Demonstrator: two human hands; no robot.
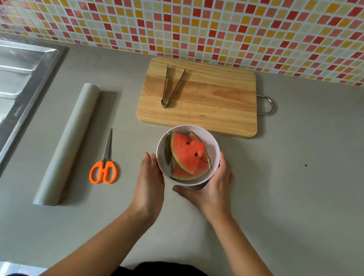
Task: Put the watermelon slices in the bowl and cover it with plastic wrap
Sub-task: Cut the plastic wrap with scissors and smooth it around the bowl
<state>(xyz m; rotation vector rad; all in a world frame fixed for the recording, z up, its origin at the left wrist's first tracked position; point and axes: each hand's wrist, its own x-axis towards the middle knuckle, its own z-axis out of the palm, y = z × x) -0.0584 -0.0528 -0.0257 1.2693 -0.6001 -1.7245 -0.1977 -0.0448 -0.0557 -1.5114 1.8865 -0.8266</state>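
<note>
A white bowl [215, 148] stands on the grey counter just in front of the cutting board. Several watermelon slices [185, 155] lie inside it, and a faint sheen of clear plastic wrap [208, 160] stretches over its top. My left hand [151, 180] presses against the bowl's left side. My right hand [212, 189] cups its right side and lower front, thumb underneath. The roll of plastic wrap [69, 144] lies to the left on the counter.
Orange-handled scissors [105, 164] lie between the roll and the bowl. Metal tongs [172, 86] rest on the wooden cutting board [216, 110] behind the bowl. A steel sink drainer [0, 110] fills the left side. A tiled wall rises at the back.
</note>
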